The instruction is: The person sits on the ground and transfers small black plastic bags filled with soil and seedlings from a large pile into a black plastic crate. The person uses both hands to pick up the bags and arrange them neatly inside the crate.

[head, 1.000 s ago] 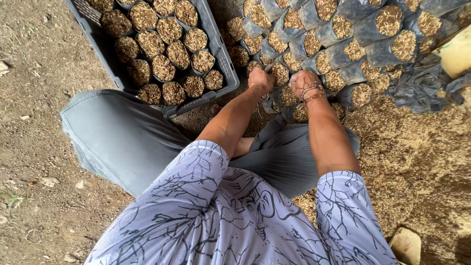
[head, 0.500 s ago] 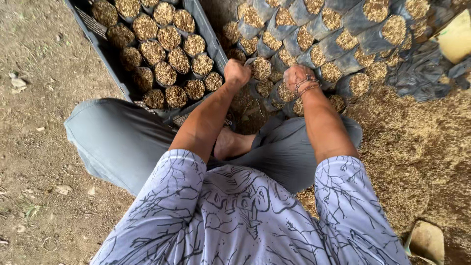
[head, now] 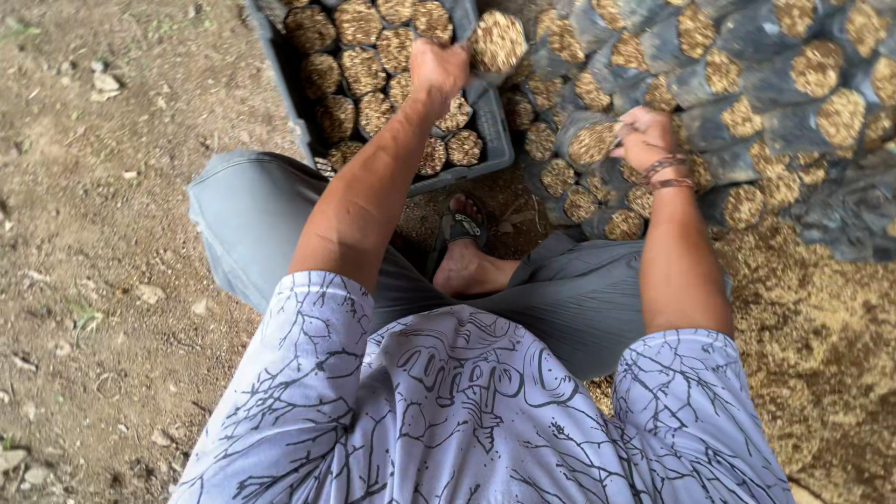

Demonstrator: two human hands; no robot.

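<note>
Head view: two hands (head: 437, 67) (head: 642, 138), each holding one bag (head: 497, 42) (head: 592, 142).

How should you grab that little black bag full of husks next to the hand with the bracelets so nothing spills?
Probably by its soft black side wall, just under the open top, fingers wrapped round it from the side. The filled bag stands with its mouth up and loose husk to the brim, so squeezing the rim or tipping it would likely spill. The right hand already rests against that side.

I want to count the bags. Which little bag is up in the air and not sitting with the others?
The filled bag held in the left hand, lifted over the grey crate's edge. All the other bags sit packed in the crate or on the ground.
</note>
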